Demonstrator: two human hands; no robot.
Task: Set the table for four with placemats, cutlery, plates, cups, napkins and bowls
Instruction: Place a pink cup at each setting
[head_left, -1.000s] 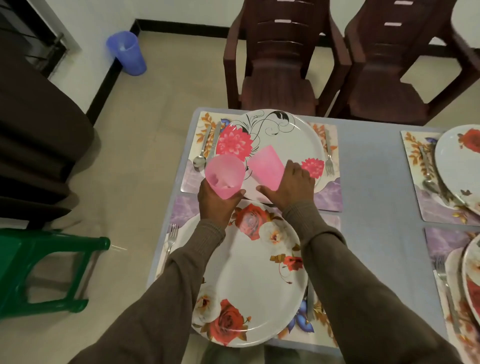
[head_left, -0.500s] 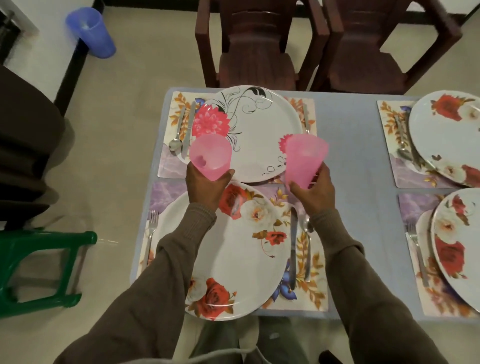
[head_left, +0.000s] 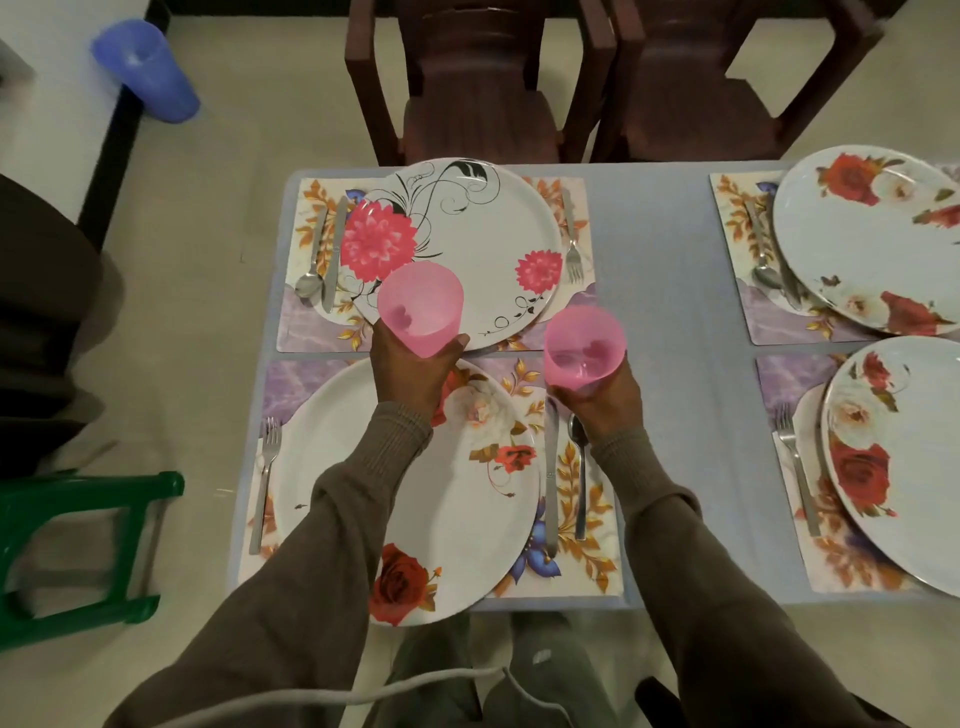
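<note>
Both hands held a pink cup each, fingers wrapped round the lower wall with the open mouths up. Left hand (head_left: 410, 366) gripped the left cup (head_left: 420, 307) above the near rim of the far plate (head_left: 467, 249); right hand (head_left: 602, 397) gripped the right cup (head_left: 584, 345) just off the far right corner of the near placemat (head_left: 582, 499), over the knife (head_left: 551, 478) and spoon (head_left: 579, 467). Whether either base touched the surface (head_left: 660, 322) could not be told; both appeared to be carried.

Holding low on the wall leaves the rim clean and lets each cup be set down upright, which in my judgement explains the grip. One cup per hand suits serving the two facing settings on this end at once.

Four placemats carried plates. Cutlery flanked the plates of the two settings on the left: a fork (head_left: 265, 478) on the outer side of the near plate (head_left: 415, 499), knife and spoon on the inner side, mirrored across at the far setting. The right-hand settings (head_left: 872, 239) showed plates and some cutlery, partly cut off by the frame edge.

Assessment: placemats, plates and cutlery done; cups in hand; no napkins or bowls visible. The right cup's likely spot is above the knife and spoon. The left cup sat over the plate and would need shifting clear of it. Risk noted: light plastic cups tip easily if released on a placemat edge or on cutlery.
</note>
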